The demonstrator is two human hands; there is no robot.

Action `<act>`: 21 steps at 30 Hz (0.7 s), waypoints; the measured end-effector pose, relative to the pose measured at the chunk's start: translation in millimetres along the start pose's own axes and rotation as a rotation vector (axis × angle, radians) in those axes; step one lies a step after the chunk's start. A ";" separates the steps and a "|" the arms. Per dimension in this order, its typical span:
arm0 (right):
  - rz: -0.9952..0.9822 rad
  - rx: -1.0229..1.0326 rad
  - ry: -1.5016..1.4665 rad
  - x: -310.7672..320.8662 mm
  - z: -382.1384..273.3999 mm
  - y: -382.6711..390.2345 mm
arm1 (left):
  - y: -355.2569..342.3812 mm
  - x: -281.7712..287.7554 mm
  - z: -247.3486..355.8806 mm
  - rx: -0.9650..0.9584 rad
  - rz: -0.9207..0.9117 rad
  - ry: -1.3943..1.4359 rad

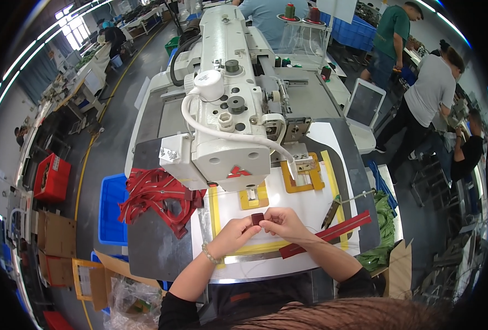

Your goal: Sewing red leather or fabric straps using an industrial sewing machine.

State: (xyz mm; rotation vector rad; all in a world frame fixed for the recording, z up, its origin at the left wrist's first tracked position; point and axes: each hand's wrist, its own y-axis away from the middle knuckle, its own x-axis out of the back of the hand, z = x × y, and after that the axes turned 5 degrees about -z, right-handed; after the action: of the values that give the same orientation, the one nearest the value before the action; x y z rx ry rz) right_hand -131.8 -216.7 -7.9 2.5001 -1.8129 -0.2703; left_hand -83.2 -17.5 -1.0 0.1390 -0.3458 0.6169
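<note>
Between my two hands, in front of the sewing machine (230,148), is a small dark red piece of fabric (258,219). My left hand (234,234) grips it from the left, thumb and fingers pressed together. From the other side my right hand (282,224) pinches its edge. Just beyond my hands lies a yellow clamp frame (254,197) under the machine head. A red zipper strip (332,234) lies slantwise on the white work plate (244,220), passing close by my right forearm. A pile of red zipper strips (158,198) is heaped to the left of the plate.
A larger yellow clamp frame (303,175) sits to the right of the machine head. Thread snips (330,213) lie near the plate's right edge. A blue bin (113,209) stands at left, green fabric (380,231) at right. A screen (364,104) and several people are farther back.
</note>
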 end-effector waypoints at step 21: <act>-0.085 -0.026 0.017 -3.9 2.8 0.6 | 2.6 -1.8 0.5 -0.035 0.151 0.106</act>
State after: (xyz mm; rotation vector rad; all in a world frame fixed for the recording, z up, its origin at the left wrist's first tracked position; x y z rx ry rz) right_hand -134.0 -213.0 -10.1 2.5573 -1.6876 -0.2732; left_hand -86.2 -16.4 -1.1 0.0464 -0.2657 0.7645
